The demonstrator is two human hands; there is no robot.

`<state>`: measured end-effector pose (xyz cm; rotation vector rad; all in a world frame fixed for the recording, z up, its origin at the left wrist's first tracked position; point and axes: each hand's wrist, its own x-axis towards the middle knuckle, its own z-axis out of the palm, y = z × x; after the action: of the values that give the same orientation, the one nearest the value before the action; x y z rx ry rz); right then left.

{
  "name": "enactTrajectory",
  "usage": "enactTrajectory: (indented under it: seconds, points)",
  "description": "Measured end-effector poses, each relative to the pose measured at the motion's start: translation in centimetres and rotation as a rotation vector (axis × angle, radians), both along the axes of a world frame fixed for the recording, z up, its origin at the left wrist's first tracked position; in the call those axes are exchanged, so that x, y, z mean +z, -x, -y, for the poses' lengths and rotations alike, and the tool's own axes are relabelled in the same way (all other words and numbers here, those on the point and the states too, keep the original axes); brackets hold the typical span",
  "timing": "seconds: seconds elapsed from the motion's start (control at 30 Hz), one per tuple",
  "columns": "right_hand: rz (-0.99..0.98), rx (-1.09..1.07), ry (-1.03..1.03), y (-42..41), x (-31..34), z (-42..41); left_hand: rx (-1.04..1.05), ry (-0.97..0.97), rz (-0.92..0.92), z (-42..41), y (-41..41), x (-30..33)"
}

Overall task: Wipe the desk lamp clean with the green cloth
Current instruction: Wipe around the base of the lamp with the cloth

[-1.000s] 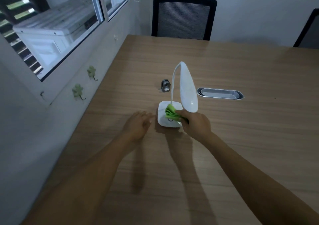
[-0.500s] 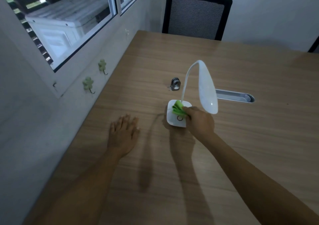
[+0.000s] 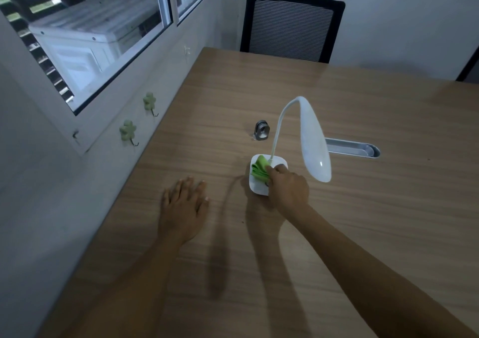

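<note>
Lamp point(image 3: 315, 140): white, stands mid-table point(image 3: 363, 221), head drooping toward 5 o'clock over its square base.
Green cloth point(image 3: 260, 170): bunched on the base, at the stem's foot.
Right hand point(image 3: 287, 188): fingers pinched around the cloth, pressing it down.
Left hand point(image 3: 182, 205): flat, fingers spread, empty, at 9 o'clock from the base.

This looks like an office room. A big wooden table point(image 3: 337, 234) fills it, with a black mesh office chair point(image 3: 291, 27) at 12 o'clock, a metal cable slot point(image 3: 355, 149) at 2 o'clock and a window point(image 3: 98, 39) at 10 o'clock.
</note>
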<state>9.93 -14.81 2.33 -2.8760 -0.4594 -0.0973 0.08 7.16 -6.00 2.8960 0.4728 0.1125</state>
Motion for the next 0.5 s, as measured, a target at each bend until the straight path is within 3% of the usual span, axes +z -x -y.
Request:
enactTrajectory:
  seconds: [0.13,0.2,0.33,0.5]
  points:
    - [-0.023,0.244,0.162,3.8,-0.7,-1.3,0.0,0.005,0.005,-0.1,0.0,-0.1]
    - [0.01,0.2,0.201,3.6,0.4,-1.9,-0.001,0.007,0.022,-0.1,0.0,-0.1]
    - [0.101,-0.069,0.005,0.4,3.0,-2.6,0.004,0.009,0.024,0.0,0.1,0.0]
    - [0.219,0.109,0.305,1.2,0.0,-4.1,0.0,0.018,0.009,-0.1,0.0,-0.1]
